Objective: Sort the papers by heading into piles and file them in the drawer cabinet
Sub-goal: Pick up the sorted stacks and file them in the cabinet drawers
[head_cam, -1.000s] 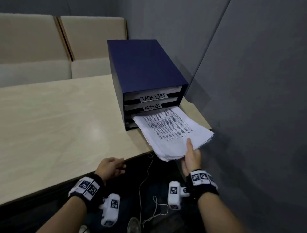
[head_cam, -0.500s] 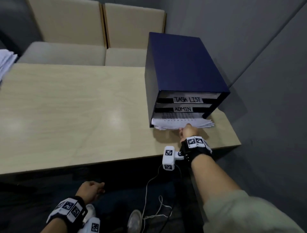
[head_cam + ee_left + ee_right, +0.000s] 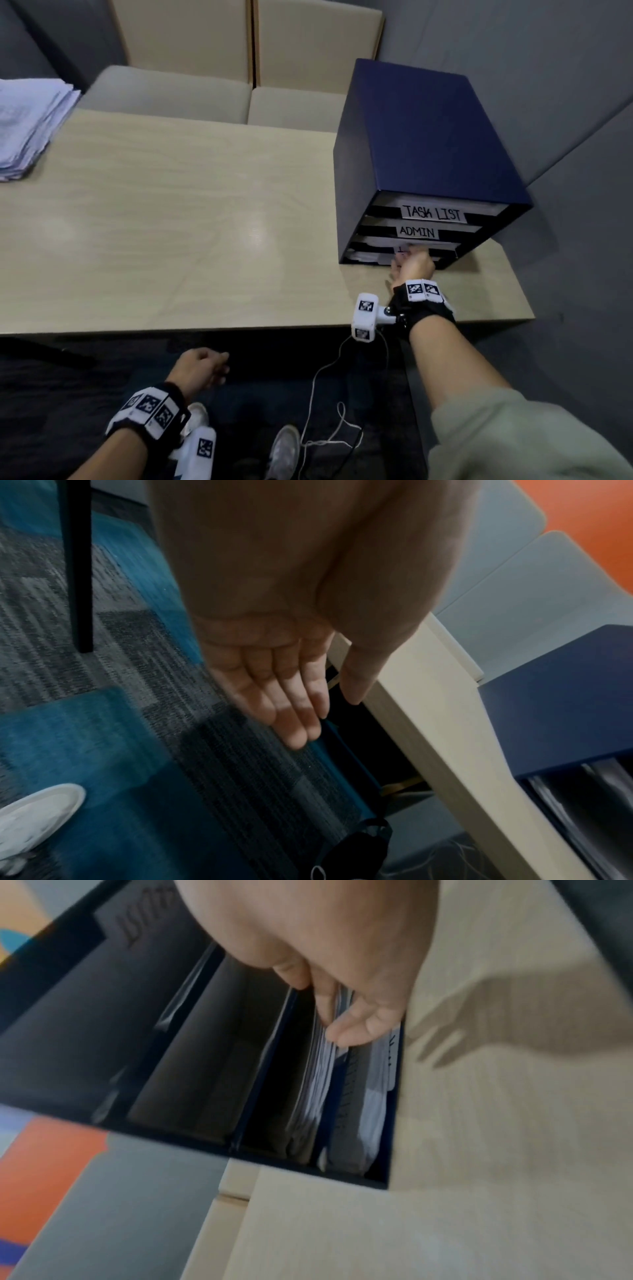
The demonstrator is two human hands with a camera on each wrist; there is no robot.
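Observation:
A dark blue drawer cabinet (image 3: pixel 428 137) stands on the right end of the pale wooden table (image 3: pixel 171 222). Its upper drawers read TASK LIST and ADMIN. My right hand (image 3: pixel 412 262) is at the third slot and hides that label. In the right wrist view my right hand (image 3: pixel 339 1020) pinches the edge of a white paper stack (image 3: pixel 318 1074) that lies almost fully inside the cabinet (image 3: pixel 85 1042). My left hand (image 3: pixel 202 368) hangs below the table's front edge. It holds nothing, and in the left wrist view its fingers (image 3: pixel 291 704) are straight.
Another pile of papers (image 3: pixel 27 126) lies at the table's far left. Beige seats (image 3: pixel 239 68) stand behind the table and grey wall panels (image 3: pixel 565 102) close the right side. A white cable (image 3: pixel 325 377) and a shoe (image 3: pixel 284 448) are on the carpet below.
The paper stack, which stuck far out of the cabinet a second ago, has been pushed in by my right hand. My left hand dropped from the table edge to below it.

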